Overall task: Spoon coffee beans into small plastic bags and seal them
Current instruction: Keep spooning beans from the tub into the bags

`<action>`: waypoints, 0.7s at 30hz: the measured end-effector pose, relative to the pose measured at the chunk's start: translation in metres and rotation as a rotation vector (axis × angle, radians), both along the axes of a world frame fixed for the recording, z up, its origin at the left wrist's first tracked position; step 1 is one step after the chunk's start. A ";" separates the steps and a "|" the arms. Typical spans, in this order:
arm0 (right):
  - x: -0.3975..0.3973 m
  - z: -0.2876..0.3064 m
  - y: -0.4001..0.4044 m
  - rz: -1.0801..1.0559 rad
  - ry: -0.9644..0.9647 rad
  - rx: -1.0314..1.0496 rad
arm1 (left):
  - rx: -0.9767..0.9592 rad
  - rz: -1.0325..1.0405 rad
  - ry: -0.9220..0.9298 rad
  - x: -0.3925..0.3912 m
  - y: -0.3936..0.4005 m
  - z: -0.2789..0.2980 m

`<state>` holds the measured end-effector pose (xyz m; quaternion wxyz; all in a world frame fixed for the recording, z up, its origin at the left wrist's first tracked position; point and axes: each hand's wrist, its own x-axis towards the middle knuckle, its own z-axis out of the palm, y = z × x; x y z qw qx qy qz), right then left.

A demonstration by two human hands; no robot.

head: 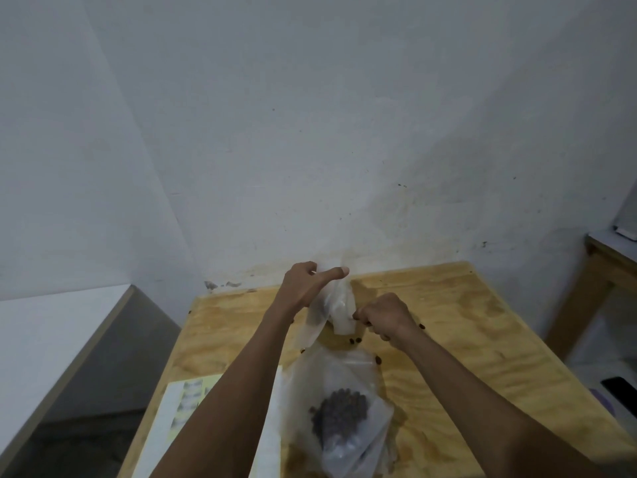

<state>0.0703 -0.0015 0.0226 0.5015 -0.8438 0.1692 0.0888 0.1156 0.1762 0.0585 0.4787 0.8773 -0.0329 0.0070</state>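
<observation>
My left hand (306, 284) holds up a small clear plastic bag (336, 305) by its top edge, thumb stretched across it, above the far part of the wooden table (465, 339). My right hand (386, 320) is curled into a fist right beside the bag's lower right edge; a small dark thing shows at its fingertips, too small to name. A larger clear bag (344, 408) with a heap of dark coffee beans lies on the table between my forearms. Loose beans (355, 340) are scattered on the wood near the small bag.
A white sheet with yellow print (186, 408) lies on the table's left side under my left forearm. A pale wall stands close behind the table. A white surface (51, 339) lies lower left, and another wooden table (606, 267) stands at the right.
</observation>
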 end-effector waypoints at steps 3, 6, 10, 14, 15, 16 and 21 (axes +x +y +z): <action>-0.004 0.007 -0.001 -0.059 0.000 0.038 | 0.034 -0.017 -0.013 -0.002 0.005 -0.001; -0.005 0.013 -0.004 -0.102 -0.032 0.040 | 0.073 -0.018 0.002 -0.008 0.011 -0.001; -0.005 0.019 -0.008 -0.126 -0.069 0.020 | 0.120 0.001 0.000 -0.017 0.018 -0.001; -0.008 0.033 -0.013 -0.115 -0.130 -0.007 | 0.176 0.016 -0.067 -0.026 0.026 0.001; -0.009 0.038 -0.015 -0.112 -0.138 -0.008 | 0.203 0.017 -0.105 -0.029 0.027 0.002; -0.010 0.044 -0.016 -0.108 -0.147 -0.016 | 0.231 0.015 -0.146 -0.033 0.028 0.003; -0.020 0.079 -0.019 -0.087 -0.210 -0.049 | 0.314 -0.011 -0.307 -0.053 0.031 0.007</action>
